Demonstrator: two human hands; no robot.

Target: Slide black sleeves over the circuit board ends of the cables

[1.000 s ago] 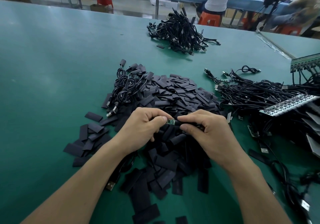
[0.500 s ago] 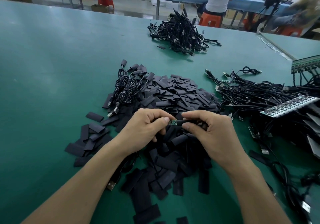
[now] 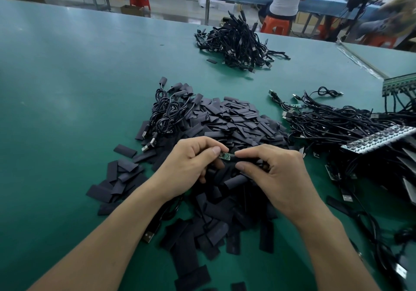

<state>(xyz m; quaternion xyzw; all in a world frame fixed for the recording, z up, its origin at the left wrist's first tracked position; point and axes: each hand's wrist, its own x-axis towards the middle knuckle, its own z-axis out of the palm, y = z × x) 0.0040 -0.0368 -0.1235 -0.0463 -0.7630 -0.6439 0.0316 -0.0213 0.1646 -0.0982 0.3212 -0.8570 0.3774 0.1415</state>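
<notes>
1. Here, at the left of the frame, loose black sleeves [image 3: 117,176] lie flat on the green counter [image 3: 67,92], beside the big sleeve pile [image 3: 236,121] at centre.
2. A bundle of coiled cables [image 3: 165,115] rests on the pile's left edge, its USB plugs pointing down-left.
3. The left hand [image 3: 189,167] hangs over the pile, its fingers [image 3: 212,151] curled and pinching the left end of a small green circuit board [image 3: 225,156].
4. The right hand [image 3: 279,178] meets it, fingers [image 3: 247,153] curled round a black sleeve [image 3: 247,159] whose mouth touches the board's right end. Most of the board shows bare.
5. A far heap of cables [image 3: 238,43] lies at upper centre.
6. At right, a tangle of cables [image 3: 337,124] spreads under a strip of boards [image 3: 380,137].
</notes>
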